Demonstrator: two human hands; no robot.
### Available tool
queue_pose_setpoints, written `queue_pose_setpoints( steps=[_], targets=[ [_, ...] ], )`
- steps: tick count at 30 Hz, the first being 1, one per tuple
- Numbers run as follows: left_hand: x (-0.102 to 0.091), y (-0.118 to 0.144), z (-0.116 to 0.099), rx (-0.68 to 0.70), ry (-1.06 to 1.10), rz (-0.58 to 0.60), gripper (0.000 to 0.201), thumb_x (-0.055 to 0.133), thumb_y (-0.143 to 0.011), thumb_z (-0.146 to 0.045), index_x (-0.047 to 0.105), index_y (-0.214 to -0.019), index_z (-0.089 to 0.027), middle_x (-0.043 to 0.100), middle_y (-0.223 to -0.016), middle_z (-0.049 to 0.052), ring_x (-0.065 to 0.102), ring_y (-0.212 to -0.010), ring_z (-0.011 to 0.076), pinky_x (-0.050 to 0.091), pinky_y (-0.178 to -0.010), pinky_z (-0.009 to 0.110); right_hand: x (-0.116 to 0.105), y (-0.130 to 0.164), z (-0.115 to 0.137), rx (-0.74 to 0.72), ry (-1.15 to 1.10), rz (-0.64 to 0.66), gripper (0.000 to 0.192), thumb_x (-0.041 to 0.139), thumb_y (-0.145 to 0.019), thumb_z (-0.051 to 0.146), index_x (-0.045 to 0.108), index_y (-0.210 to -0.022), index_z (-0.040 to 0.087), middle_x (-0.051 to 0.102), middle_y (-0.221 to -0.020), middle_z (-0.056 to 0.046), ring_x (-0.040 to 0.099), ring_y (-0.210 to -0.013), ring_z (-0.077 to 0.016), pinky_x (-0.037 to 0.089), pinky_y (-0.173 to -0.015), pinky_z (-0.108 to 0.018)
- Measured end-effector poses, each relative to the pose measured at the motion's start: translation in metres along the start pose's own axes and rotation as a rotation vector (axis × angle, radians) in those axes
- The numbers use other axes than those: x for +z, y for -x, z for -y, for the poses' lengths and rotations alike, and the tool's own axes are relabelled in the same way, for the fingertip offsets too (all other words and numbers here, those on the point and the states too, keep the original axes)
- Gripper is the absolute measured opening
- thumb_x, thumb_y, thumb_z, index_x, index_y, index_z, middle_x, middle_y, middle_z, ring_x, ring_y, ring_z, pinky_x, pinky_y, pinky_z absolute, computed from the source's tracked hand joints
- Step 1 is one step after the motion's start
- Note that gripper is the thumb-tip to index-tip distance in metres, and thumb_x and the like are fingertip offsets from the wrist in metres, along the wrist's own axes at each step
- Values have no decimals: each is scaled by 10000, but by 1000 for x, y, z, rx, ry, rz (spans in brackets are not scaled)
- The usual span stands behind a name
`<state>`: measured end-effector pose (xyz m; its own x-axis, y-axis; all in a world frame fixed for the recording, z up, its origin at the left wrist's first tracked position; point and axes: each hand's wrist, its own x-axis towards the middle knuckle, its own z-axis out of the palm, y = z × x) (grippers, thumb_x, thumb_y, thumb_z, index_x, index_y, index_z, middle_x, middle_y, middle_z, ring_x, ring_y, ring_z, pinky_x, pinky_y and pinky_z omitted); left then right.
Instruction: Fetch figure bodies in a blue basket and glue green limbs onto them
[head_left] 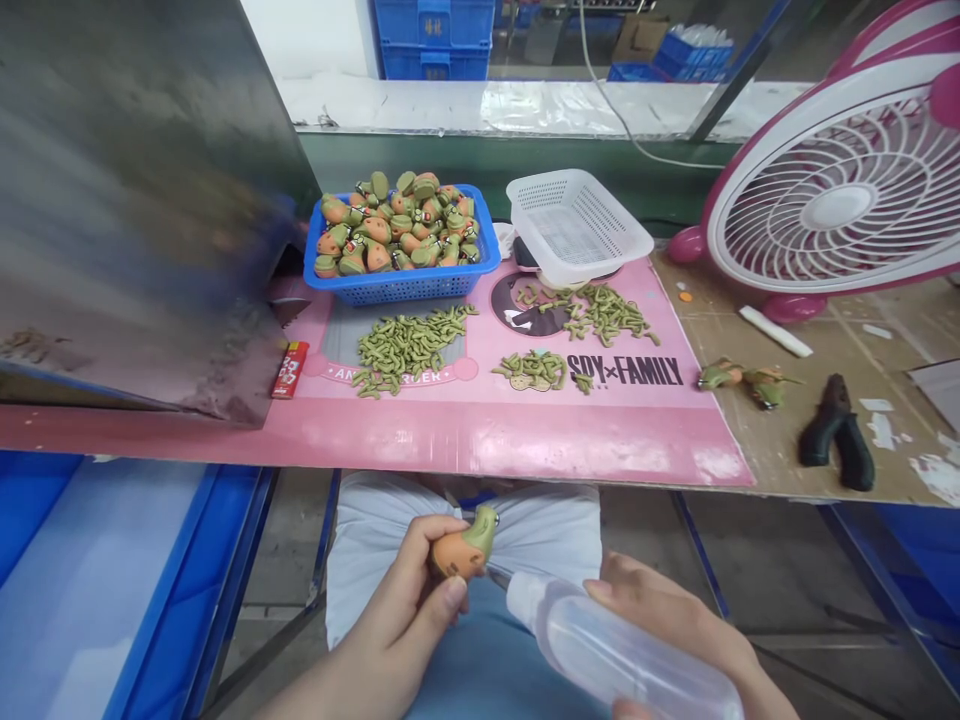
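Between the thumb and fingers of my left hand (pixel 409 605) is a small green and orange toy figure (pixel 463 548), held above my lap. My right hand (pixel 675 615) grips a translucent squeeze bottle (pixel 622 645), tilted so its thin nozzle points at the figure's lower right side. Whether the tip touches the figure I cannot tell. Beyond, on the pink mat (pixel 450 440), lie loose piles of small curved green pieces (pixel 412 345). Behind them a blue basket (pixel 405 290) is heaped with similar green and orange figures (pixel 401 225).
A white plastic basket (pixel 574 225) stands at the back, beside a pink and white fan (pixel 840 205). Black-handled pliers (pixel 836 435) and two figures (pixel 742 380) lie on the right. A red packet (pixel 290 370) sits by the metal panel (pixel 142 200) at left.
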<state>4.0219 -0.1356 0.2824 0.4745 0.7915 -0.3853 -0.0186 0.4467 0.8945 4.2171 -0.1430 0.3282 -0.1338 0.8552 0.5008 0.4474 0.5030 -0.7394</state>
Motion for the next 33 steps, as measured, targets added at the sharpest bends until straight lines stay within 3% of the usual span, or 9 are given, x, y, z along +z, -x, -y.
queue_pose_setpoints(
  steps=[6, 14, 22, 29, 33],
  targets=[
    [1, 2, 0, -3, -6, 0, 291, 399, -868, -429, 391, -1128, -297, 491, -777, -14, 453, -714, 154, 362, -687, 290, 0, 2, 1, -12, 25, -21, 291, 499, -851, 321, 532, -1085, 151, 552, -607, -48, 501, -468, -162, 460, -452, -309],
    [0, -1, 0, 3, -56, -25, 297, 396, -869, -426, 393, -1133, -291, 528, -971, 23, 458, -736, 158, 356, -682, 288, 1, 1, 2, -4, 38, -39, 266, 494, -849, 305, 528, -1068, 159, 511, -570, -26, 433, -427, -150, 443, -431, -319],
    [1, 0, -3, -5, -70, -26, 289, 389, -870, -432, 398, -1118, -283, 550, -1007, 28, 469, -792, 174, 337, -718, 293, 4, 3, 7, 70, 81, -138, 256, 497, -827, 351, 558, -1034, 215, 520, -560, -11, 472, -408, -167, 387, -397, -301],
    [0, 1, -2, -6, -77, -15, 286, 383, -872, -430, 393, -1121, -288, 544, -1012, 34, 471, -839, 187, 344, -729, 302, 5, 3, 5, 71, 94, -135, 259, 478, -835, 373, 542, -1038, 227, 546, -578, -33, 509, -453, -197, 376, -388, -307],
    [1, 1, -2, -1, -100, -13, 278, 382, -874, -426, 394, -1123, -305, 538, -1048, 29, 469, -879, 191, 343, -761, 305, 5, 1, 2, 35, 80, -93, 252, 479, -845, 351, 532, -1042, 203, 532, -578, -22, 490, -427, -171, 384, -382, -297]
  ],
)
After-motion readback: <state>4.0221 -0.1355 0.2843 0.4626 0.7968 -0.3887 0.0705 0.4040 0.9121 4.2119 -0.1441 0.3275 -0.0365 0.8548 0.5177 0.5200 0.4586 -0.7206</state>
